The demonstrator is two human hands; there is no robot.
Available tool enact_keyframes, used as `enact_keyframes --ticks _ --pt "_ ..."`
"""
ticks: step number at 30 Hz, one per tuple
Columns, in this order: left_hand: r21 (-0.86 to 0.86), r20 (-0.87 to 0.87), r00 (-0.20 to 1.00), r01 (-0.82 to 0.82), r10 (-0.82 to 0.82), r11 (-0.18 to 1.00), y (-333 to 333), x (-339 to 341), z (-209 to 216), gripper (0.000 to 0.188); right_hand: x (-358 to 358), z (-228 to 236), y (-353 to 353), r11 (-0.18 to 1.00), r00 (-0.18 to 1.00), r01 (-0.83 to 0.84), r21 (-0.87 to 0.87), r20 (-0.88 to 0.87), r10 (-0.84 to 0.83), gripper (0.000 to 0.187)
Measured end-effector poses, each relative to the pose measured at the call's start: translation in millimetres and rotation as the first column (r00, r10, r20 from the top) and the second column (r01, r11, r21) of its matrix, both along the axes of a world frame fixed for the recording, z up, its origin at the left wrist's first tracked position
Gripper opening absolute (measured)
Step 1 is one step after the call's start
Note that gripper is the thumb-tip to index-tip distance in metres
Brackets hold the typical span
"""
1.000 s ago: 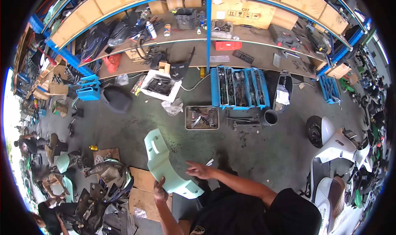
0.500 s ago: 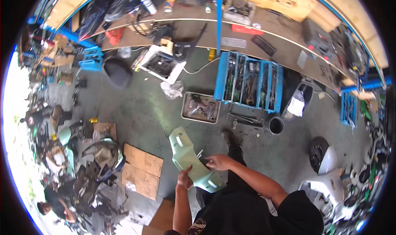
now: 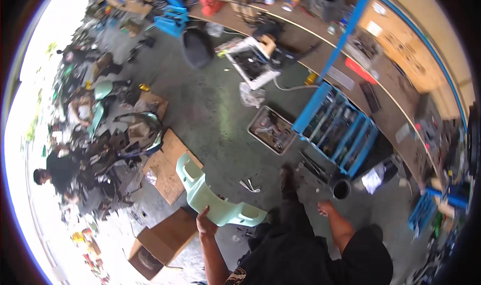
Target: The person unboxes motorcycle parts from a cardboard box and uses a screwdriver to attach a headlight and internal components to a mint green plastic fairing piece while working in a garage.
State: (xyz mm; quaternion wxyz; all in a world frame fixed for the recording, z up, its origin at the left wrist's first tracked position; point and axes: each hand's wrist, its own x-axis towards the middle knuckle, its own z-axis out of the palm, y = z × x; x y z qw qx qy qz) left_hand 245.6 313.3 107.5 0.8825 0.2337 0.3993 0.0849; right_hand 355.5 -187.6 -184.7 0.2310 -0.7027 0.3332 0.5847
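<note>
Plainly, the left hand clamps its fingers on a pale green panel; the right hand hangs apart, finger spread hard to tell

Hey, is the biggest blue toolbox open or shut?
Open. The blue toolbox has its trays spread side by side, with dark contents showing between their walls.

Lt-grn curved panel, cutout nr ea. end, tilted, in L hand
</note>
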Motion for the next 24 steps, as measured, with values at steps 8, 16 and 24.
enact_keyframes --ticks 8,16,24 --pt "0.062 -0.104 0.858 -0.499 0.503 0.864 -47 -119 24 0.056 104 -1 124 0.923 0.945 -0.313 0.223 0.165 0.281 0.014" --pt "0.061 0.074 0.613 -0.790 0.787 0.610 -61 -167 1 0.061 170 78 340 0.706 0.695 -0.639 0.304 0.621 0.362 0.022" --pt "-0.086 -0.032 0.769 -0.638 0.638 0.765 14 -137 -69 0.052 137 53 371 0.639 0.700 -0.615 0.462 0.693 0.173 0.017"
